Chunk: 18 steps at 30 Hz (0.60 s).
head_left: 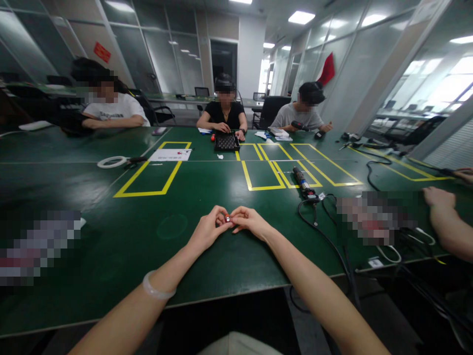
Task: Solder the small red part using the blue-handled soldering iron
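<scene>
Room: open office with glass partitions and ceiling light panels; one long green table (111, 246), matte with a slight sheen, marked with yellow tape rectangles (155, 170).
Near edge: both forearms reach in from below; a pale smooth bracelet (157, 291) sits on the left wrist.
Small part (227, 218): tiny, red and whitish, pinched just above the table, directly between the two hands; too small to tell its long axis or material.
Left hand (209, 229): fingertips closed on the small part from its left side.
Right hand (251, 223): fingertips closed on the same part from its right side; both hands equally near, touching at the tips.
Right of hands: dark cylindrical power tool (303, 183) lying lengthwise away from the viewer, black cable (325, 236) looping off it.
Far right: another person's forearm (449, 227) resting on the table.
Mid table: white tape roll (111, 161), white sheet (170, 155).
Far side: black compartment tray (226, 142) before one of three seated people.
</scene>
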Each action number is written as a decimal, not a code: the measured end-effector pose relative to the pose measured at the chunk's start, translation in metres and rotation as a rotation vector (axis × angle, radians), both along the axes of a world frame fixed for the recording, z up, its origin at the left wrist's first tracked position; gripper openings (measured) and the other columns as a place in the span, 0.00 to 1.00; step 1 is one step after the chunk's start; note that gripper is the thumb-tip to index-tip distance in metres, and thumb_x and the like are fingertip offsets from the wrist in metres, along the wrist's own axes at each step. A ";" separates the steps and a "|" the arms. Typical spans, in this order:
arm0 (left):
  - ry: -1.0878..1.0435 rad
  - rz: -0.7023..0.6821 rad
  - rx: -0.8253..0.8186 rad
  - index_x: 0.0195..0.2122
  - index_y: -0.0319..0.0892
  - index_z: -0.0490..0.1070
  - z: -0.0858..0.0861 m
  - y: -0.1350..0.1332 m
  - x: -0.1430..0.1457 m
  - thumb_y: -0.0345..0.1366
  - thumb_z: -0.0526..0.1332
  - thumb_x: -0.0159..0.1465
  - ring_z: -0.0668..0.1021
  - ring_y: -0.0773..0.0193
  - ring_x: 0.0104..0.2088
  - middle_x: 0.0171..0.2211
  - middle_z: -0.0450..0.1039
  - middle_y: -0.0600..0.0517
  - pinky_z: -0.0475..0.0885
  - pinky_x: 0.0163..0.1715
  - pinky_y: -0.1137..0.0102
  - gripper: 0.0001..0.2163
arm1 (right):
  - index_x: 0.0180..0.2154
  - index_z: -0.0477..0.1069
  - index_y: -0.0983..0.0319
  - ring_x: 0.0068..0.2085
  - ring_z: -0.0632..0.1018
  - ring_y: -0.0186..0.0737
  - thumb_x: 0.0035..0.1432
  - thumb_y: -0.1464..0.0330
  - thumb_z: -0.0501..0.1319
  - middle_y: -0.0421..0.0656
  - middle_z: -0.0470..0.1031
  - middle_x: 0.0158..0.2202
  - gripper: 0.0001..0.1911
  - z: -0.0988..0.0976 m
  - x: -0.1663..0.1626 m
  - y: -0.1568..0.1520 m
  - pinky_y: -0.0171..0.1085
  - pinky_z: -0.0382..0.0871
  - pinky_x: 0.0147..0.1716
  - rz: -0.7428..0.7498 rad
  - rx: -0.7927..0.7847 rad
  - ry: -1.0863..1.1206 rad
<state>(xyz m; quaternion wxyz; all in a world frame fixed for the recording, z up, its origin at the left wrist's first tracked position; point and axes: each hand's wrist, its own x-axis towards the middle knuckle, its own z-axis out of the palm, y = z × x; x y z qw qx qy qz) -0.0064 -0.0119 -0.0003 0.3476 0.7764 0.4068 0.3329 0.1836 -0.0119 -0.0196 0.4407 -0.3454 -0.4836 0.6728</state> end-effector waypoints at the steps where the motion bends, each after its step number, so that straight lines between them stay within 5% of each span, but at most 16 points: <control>1: -0.001 0.012 -0.001 0.41 0.43 0.64 -0.001 0.000 0.000 0.43 0.62 0.61 0.76 0.66 0.30 0.30 0.72 0.56 0.69 0.32 0.73 0.12 | 0.35 0.69 0.64 0.33 0.78 0.35 0.43 0.62 0.73 0.41 0.75 0.31 0.21 0.000 -0.002 0.000 0.35 0.76 0.30 0.008 0.006 -0.008; 7: -0.001 0.013 -0.003 0.40 0.43 0.62 -0.004 -0.001 0.002 0.41 0.62 0.61 0.76 0.67 0.29 0.29 0.71 0.57 0.69 0.31 0.73 0.12 | 0.33 0.68 0.64 0.29 0.75 0.32 0.43 0.61 0.73 0.38 0.74 0.28 0.20 -0.003 -0.008 0.000 0.33 0.75 0.27 -0.027 0.037 -0.024; 18: -0.035 -0.054 0.012 0.47 0.44 0.67 -0.001 -0.001 -0.002 0.41 0.58 0.65 0.79 0.62 0.40 0.39 0.76 0.51 0.72 0.43 0.68 0.11 | 0.33 0.69 0.64 0.26 0.73 0.31 0.46 0.62 0.70 0.38 0.72 0.26 0.16 -0.006 -0.005 0.003 0.31 0.70 0.24 -0.088 0.107 -0.043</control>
